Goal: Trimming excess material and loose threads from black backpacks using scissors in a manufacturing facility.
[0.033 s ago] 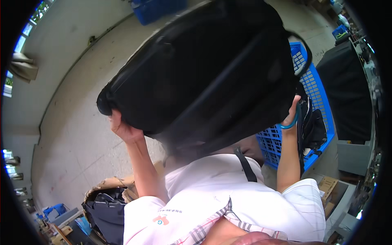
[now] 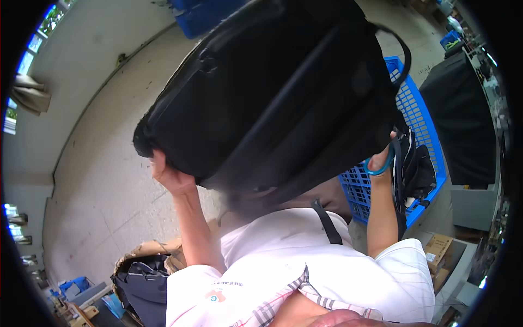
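A large black backpack (image 2: pixel 283 103) is held up in front of me, tilted, with a curved strap or handle (image 2: pixel 406 52) standing out at its upper right. My left hand (image 2: pixel 171 173) is closed on the lower left corner of the backpack, fingers partly hidden behind it. At the lower right edge my right hand (image 2: pixel 384 155) grips the backpack too, most of its fingers out of sight. A teal ring (image 2: pixel 372 172) loops around the base of that hand; I cannot make out whether it is a bracelet.
Right of the backpack stands a blue plastic crate (image 2: pixel 422 117) with black bags (image 2: pixel 420 174) inside. At lower left, an open cardboard box (image 2: pixel 158 248) holds dark bags. A black-covered stand (image 2: pixel 460 122) is at far right, small cartons (image 2: pixel 437 253) below it. A blue bin (image 2: pixel 204 16) is at the top.
The backpack has tilted slightly, its right side with the strap shifting a little left. My right hand has moved slightly down with it; both hands keep their hold.
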Demonstrator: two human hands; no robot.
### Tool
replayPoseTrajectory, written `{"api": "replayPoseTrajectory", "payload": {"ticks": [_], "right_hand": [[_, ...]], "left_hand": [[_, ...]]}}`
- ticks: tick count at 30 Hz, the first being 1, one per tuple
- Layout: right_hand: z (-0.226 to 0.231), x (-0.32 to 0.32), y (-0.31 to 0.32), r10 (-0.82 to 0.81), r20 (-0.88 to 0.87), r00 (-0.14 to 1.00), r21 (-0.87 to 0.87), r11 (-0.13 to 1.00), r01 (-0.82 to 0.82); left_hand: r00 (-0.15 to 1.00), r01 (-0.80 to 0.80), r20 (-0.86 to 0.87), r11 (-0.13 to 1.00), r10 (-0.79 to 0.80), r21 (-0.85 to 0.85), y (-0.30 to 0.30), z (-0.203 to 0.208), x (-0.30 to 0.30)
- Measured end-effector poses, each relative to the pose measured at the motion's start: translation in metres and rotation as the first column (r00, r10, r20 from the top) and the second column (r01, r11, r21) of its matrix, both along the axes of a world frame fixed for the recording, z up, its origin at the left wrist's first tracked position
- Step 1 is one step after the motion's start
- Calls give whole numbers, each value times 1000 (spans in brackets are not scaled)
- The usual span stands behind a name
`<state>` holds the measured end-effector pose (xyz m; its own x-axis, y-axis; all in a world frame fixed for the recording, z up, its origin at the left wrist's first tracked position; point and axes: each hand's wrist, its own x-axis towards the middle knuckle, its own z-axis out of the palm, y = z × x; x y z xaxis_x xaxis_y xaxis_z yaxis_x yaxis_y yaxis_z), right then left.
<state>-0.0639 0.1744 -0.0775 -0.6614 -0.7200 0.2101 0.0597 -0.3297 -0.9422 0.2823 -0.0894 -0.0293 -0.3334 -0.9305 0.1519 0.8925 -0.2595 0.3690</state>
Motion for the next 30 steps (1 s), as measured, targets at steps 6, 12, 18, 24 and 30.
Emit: {"api": "replayPoseTrajectory", "payload": {"ticks": [6,12,18,24,30], "right_hand": [[67,53,-34,215,249,944,-454,887,-83],[109,58,-27,-132,155,979,-235,958,167],[148,60,-51,-340,-400,851,-24,932,362],[188,42,-72,-120,-578,807,152,956,251],[208,81,-112,73,-709,702,34,997,-70]], "left_hand": [[985,26,166,997,-38,74,46,-34,-41],[972,43,208,950,-112,310,70,-69,-52],[849,64,403,825,-341,562,115,-69,-43],[-76,592,997,803,-28,68,81,72,37],[236,546,95,-51,967,-836,18,207,-93]]}}
